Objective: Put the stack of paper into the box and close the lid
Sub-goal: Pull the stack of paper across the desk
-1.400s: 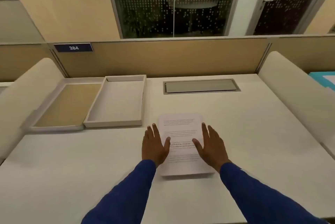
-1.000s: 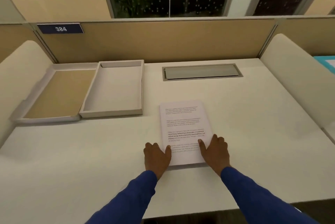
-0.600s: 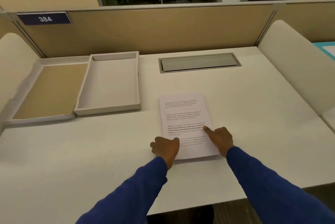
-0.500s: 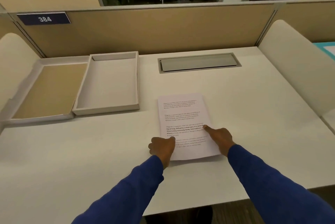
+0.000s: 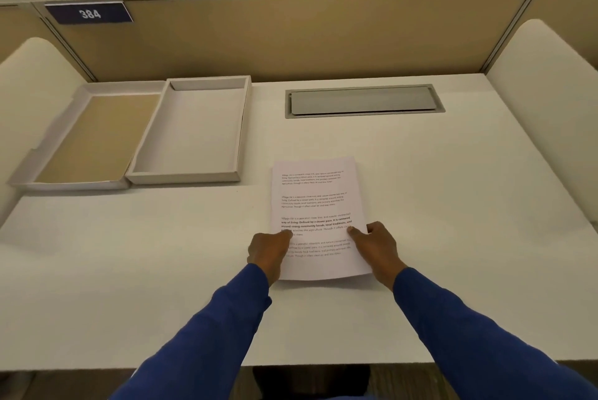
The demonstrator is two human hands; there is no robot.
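Note:
A stack of printed white paper (image 5: 315, 202) lies on the white desk in front of me. My left hand (image 5: 268, 252) grips its near left edge, thumb on top. My right hand (image 5: 377, 247) grips the near right edge the same way. The near end of the stack looks slightly raised off the desk. To the left at the back stands the open box (image 5: 241, 128), a shallow white tray with nothing inside. Its lid (image 5: 24, 173) lies flat beside it on the left, brown inner face up.
A grey cable hatch (image 5: 364, 102) is set in the desk behind the paper. A tan partition (image 5: 291, 37) with a blue "384" sign (image 5: 89, 13) closes the back. Rounded white side panels (image 5: 547, 82) flank the desk. The desk's front edge is near my sleeves.
My hands slid from flat on the sheet down to its near side edges and closed on them. The near end of the stack has lifted slightly. The camera tilted down.

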